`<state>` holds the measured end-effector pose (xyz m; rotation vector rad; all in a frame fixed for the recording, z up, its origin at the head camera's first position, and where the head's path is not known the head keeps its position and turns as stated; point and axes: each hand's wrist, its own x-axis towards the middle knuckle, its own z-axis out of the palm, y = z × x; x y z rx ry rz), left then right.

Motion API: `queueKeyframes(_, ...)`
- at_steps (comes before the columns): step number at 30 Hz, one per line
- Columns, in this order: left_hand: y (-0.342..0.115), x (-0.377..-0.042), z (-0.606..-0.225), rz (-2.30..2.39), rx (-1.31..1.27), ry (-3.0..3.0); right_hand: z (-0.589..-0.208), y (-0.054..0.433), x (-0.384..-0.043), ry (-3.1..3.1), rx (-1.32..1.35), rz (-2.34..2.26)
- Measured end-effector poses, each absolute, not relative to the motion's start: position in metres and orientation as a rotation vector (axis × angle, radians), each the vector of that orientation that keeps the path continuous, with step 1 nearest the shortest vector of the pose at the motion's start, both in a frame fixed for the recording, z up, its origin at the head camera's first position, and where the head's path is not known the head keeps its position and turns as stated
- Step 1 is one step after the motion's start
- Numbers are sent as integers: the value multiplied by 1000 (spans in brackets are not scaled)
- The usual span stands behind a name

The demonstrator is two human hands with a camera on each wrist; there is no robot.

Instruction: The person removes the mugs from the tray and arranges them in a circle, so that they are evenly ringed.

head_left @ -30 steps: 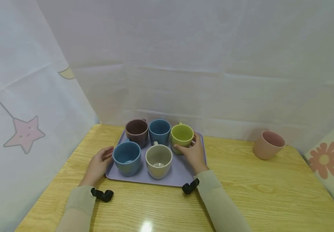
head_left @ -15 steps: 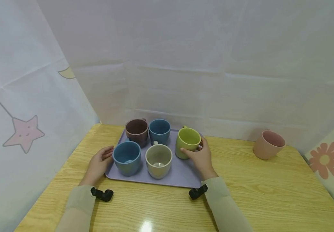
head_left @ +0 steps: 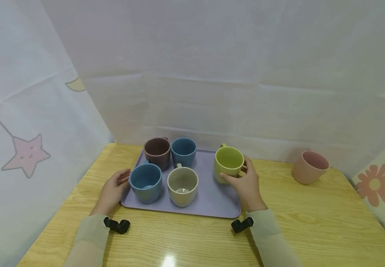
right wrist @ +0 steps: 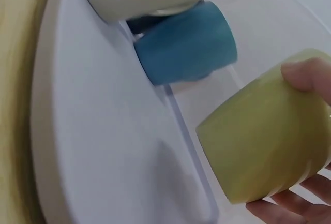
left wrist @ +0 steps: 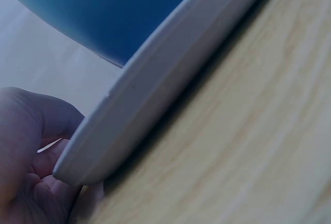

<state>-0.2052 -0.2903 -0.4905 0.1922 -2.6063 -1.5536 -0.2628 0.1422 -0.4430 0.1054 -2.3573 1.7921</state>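
My right hand (head_left: pixel 248 187) grips a yellow-green mug (head_left: pixel 221 170) around its side, thumb in front and fingers behind. In the right wrist view this mug (right wrist: pixel 269 136) is tilted and hangs above the lilac tray (right wrist: pixel 114 146), which bears a shadow. At the tray's (head_left: pixel 212 204) left edge rests my left hand (head_left: pixel 111 190), fingers loosely bent beside the rim; the left wrist view shows them partly behind the tray corner (left wrist: pixel 98 146). Nearest to it stands a blue mug (head_left: pixel 147 191). A cream mug (head_left: pixel 181 196), a second blue mug (head_left: pixel 184 157) and a brown mug (head_left: pixel 159 157) also stand upright there.
A pink mug (head_left: pixel 306 172) sits apart, tilted in view, at the far right of the wooden table (head_left: pixel 299 215). White cloth (head_left: pixel 192 92) hangs close behind the tray and along both sides.
My right hand has carried the yellow-green mug rightward from beside the back blue mug to near the tray's right edge. My left hand and the other mugs have stayed in place.
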Motion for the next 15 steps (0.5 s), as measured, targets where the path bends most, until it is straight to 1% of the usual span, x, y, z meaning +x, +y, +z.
queueKeyframes(6, -291, -205, -491, -1551, 200, -2611, -438, 161, -260, -2357, 146, 1690)
queueKeyframes(15, -292, -208, -495, -1533, 193, -2619, -428, 192, -265, -2252, 83, 1638)
